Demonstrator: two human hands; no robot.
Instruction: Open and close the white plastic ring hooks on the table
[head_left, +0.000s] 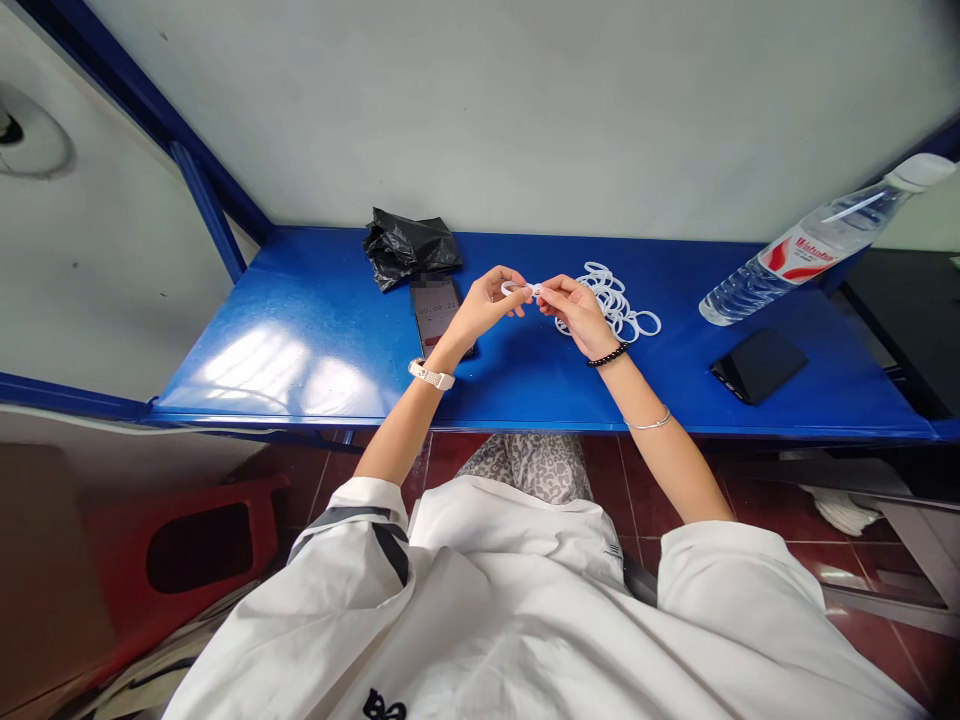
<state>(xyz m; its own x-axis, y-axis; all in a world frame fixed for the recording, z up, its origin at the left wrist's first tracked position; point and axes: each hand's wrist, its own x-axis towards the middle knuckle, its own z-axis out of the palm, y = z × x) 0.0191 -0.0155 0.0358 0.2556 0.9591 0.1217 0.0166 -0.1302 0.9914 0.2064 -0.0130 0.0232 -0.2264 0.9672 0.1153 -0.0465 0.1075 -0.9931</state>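
Note:
Over the middle of the blue table (315,330), my left hand (486,300) and my right hand (574,308) together pinch a small white ring (519,289) between their fingertips. Just beyond my right hand lies a loose pile of several white rings (622,305) on the table. My left wrist wears a pale watch, my right a black bead bracelet and a thin silver bangle.
A crumpled black plastic bag (409,248) lies at the back. A phone with a lit screen (435,308) rests under my left hand. A dark phone (759,364) and a water bottle on its side (806,250) are at the right. A red stool (195,545) stands at the lower left.

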